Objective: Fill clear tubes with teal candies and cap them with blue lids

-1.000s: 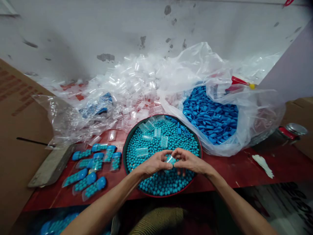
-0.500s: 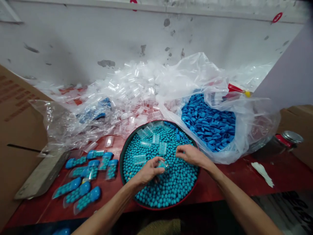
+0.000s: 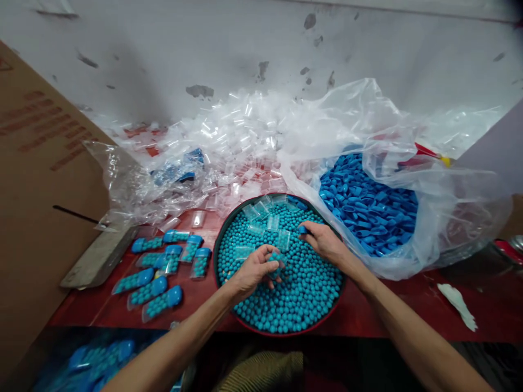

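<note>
A round tray point(image 3: 216, 256) full of small teal balls point(image 3: 292, 305) stands in front of me on the red table. Over its middle, my left hand point(image 3: 261, 267) is closed around a clear plastic tube point(image 3: 278, 262) with teal balls in it. At the tray's right side my right hand point(image 3: 322, 242) pinches a blue cap point(image 3: 303, 230) between thumb and fingers. Several clear tubes point(image 3: 273, 223) lie on the balls near the tray's back. To the left lie several filled tubes with blue caps point(image 3: 161, 302).
A clear bag point(image 3: 392, 261) of blue caps point(image 3: 368, 201) stands at the right. Behind the tray spreads a heap of clear tubes point(image 3: 245, 125). A cardboard box point(image 3: 49, 179) and a grey slab point(image 3: 96, 256) flank the left. More capped tubes point(image 3: 102, 359) lie lower left.
A blue cap now shows in my right hand's fingers. My left hand still holds the tube, turned a little. The whole view has shifted, bringing capped tubes at lower left into sight.
</note>
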The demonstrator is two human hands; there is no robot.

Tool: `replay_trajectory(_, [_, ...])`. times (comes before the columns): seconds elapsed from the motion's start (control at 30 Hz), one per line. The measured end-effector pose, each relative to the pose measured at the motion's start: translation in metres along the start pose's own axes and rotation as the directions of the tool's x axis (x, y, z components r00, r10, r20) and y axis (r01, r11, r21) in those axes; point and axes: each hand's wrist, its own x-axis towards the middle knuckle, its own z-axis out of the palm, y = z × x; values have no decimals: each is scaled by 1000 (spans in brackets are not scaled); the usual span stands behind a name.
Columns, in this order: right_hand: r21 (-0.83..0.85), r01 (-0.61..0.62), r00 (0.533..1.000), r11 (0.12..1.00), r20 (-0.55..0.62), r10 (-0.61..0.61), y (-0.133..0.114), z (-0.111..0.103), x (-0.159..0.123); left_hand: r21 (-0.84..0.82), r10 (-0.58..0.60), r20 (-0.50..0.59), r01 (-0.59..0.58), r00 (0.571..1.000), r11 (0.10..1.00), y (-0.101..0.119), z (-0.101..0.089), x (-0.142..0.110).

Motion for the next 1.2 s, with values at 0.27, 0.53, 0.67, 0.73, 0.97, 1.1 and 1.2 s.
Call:
replay_trajectory(0.27, [196, 28, 998, 980, 42, -37, -23, 27, -26, 139, 6, -94, 7, 996, 990, -2, 2, 1])
replay_trajectory(0.53, [130, -438, 899, 889, 82, 431, 1, 33, 6, 336, -194, -272, 282, 943, 899, -6, 7, 24])
replay_trajectory(0.67, [327, -410, 911, 851, 187, 367, -1, 45, 6, 298, -178, -235, 245, 956, 923, -7, 18, 40])
replay_trajectory(0.73, [418, -404, 913, 814, 234, 333, -1, 48, 0, 266, -180, -188, 226, 966, 937, -7, 21, 39])
replay_trajectory(0.97, [305, -272, 953, 913, -49, 300, -11, 30, -30, -49, -135, 104, 141, 985, 989, -5, 14, 17])
replay_trajectory(1.1, [220, -148, 977, 964, -117, 177, -26, 23, -41, -71, -54, 83, 60, 995, 996, -7, 15, 15])
replay_trajectory(1.2, [386, -56, 986, 921, -125, 113, -32, 23, -44, -47, -13, 50, 15, 999, 999, -6, 18, 13])
